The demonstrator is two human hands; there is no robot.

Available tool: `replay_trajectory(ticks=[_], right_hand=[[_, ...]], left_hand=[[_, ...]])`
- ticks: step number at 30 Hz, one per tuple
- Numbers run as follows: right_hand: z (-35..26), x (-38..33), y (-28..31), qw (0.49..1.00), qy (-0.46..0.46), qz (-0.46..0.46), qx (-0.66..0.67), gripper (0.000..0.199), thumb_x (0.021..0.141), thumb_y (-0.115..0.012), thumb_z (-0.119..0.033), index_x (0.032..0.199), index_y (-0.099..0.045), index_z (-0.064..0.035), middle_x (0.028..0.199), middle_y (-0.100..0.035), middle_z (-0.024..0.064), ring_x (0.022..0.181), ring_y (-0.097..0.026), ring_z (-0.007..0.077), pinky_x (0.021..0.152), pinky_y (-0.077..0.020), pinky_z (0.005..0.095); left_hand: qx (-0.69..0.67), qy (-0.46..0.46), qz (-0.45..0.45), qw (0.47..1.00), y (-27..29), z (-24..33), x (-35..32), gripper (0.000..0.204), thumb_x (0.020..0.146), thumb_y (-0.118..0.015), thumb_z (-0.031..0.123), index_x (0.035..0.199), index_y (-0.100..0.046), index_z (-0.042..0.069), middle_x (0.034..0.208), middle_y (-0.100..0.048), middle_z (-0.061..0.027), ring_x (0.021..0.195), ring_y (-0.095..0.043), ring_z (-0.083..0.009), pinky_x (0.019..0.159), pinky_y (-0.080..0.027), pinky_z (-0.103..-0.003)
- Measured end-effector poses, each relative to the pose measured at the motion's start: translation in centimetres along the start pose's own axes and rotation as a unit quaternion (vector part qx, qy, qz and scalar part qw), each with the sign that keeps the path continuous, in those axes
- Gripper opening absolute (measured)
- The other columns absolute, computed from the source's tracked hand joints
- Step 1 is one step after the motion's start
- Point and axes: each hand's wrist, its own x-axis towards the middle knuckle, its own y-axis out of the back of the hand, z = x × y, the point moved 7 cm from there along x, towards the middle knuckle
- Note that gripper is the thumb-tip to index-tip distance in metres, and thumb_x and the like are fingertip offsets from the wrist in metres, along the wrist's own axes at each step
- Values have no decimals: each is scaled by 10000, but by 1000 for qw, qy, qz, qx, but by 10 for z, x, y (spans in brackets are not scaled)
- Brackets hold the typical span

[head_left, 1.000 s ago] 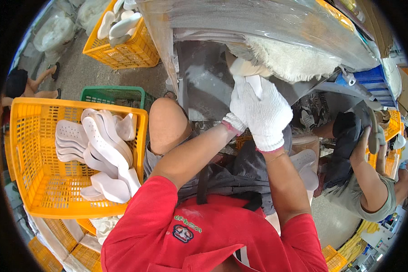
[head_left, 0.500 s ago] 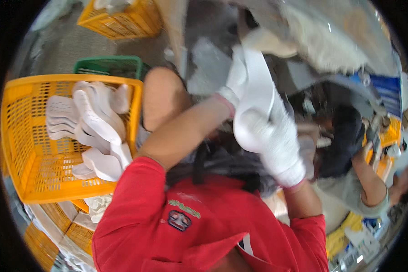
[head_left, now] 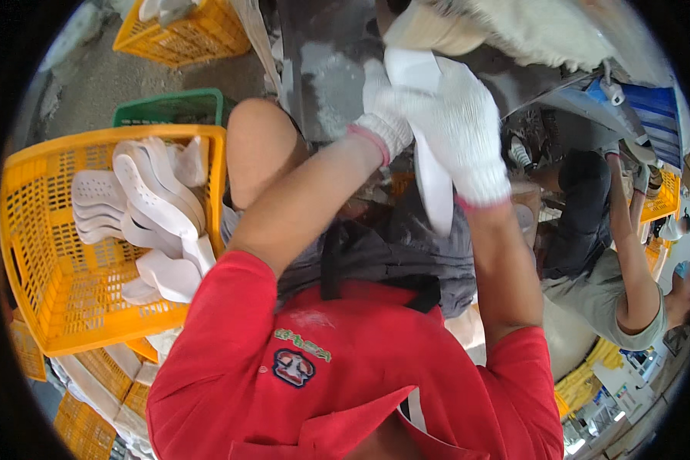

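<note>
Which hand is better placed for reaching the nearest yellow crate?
Likely the left hand: it is nearer the yellow crate than the right hand, though both hold the white sole.

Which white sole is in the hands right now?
The white sole held between the left hand and right hand; those heaped in the big yellow basket lie untouched.

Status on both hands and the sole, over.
Left hand and right hand holding white sole. Hands cover its middle. Upper end near tan pad; contact unclear.
</note>
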Motion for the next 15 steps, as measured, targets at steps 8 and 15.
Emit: replay_trajectory(ticks=[8,15], right_hand=[[-32,-18,-10,922,101,12,-373,107,841,-726,-146,875,-663,-66,819,-576,158,794,-661,419,694,-552,525],[65,-159,-15,826,-316,116,452,532,899,-785,-78,1394,-603,-9,1220,-723,95,1105,-704,252,945,-578,384]], left_hand=[[344,-148,61,925,-3,58,40,444,1112,-458,410,1250,-655,37,1230,-690,-166,1110,-683,-295,960,-582,-433],[206,-93,159,961,-9,17,-29,559,1127,-461,551,1373,-649,86,1280,-732,-90,1184,-697,-260,1081,-549,-384]])
